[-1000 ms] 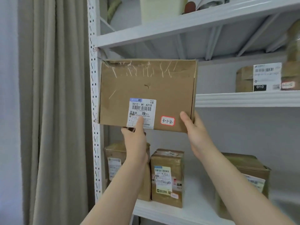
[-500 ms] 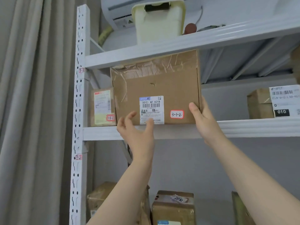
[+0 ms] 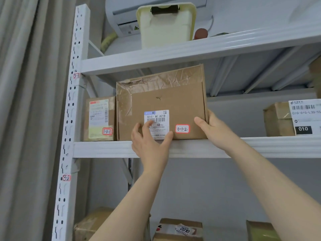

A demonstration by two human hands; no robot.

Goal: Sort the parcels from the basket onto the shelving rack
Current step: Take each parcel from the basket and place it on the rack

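1. Reading the writing first: the brown parcel I am handling carries a white shipping label printed "501E- M1 A21B" above a barcode, and a red-edged sticker handwritten "3-1-2". The smaller parcel just beside it on the left is marked "3-1-1". Tags on the upright of the shelving rack read "3-1" and, lower down, "3-2". A far parcel, well apart to the right, shows "010" and "010-010-L30-55". A lower parcel on the level below shows "2010".
2. Half a second ago the brown parcel's top edge overlapped the front of the upper shelf and my left hand hovered just off it. Now it sits further in, under that shelf, with my left fingertips on the shipping label. A second ago I held it in the air before the rack.
3. The brown parcel stands on its long edge on the shelf, its top leaning slightly back. It is flat cardboard, with wrinkled clear tape across the top and left side.
4. My left hand's grip is wide, fingers spread. My right hand holds the brown parcel's lower right corner, thumb on the front, fingers round the side.
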